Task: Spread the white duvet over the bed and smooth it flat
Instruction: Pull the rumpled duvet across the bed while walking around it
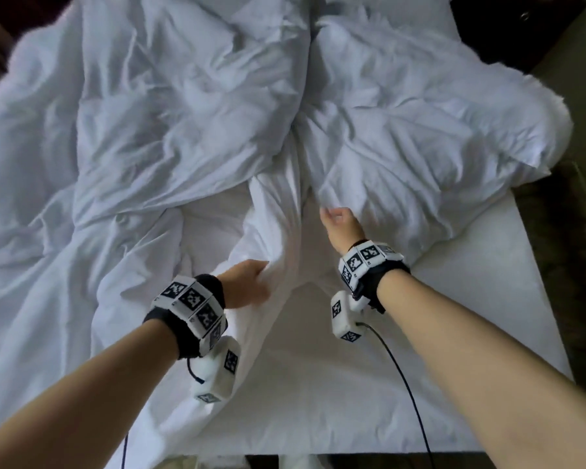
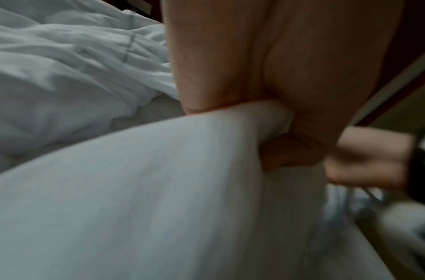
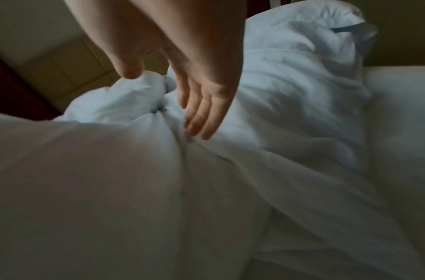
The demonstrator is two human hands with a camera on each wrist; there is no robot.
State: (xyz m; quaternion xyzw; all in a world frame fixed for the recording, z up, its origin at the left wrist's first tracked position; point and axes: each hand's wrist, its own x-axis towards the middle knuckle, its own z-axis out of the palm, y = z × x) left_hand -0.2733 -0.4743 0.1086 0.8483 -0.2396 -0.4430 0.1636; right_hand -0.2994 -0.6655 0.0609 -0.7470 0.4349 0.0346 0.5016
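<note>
The white duvet [image 1: 170, 123] lies crumpled in heaps across the far half of the bed [image 1: 487, 282], with a long fold running down the middle toward me. My left hand [image 1: 251, 282] grips that fold near the bed's centre; the left wrist view shows the thumb and fingers curled round a bunch of the duvet [image 2: 159, 189]. My right hand [image 1: 339, 220] hovers farther up, at the edge of the right heap. Its fingers [image 3: 199, 117] are straight and relaxed, just touching the duvet [image 3: 290, 94], holding nothing.
Bare white sheet [image 1: 318, 384] shows on the near right part of the bed. The mattress's right edge [image 1: 548, 299] borders dark patterned floor. Dark furniture [image 1: 521, 25] stands at the far right corner. Cables hang from both wrist cameras.
</note>
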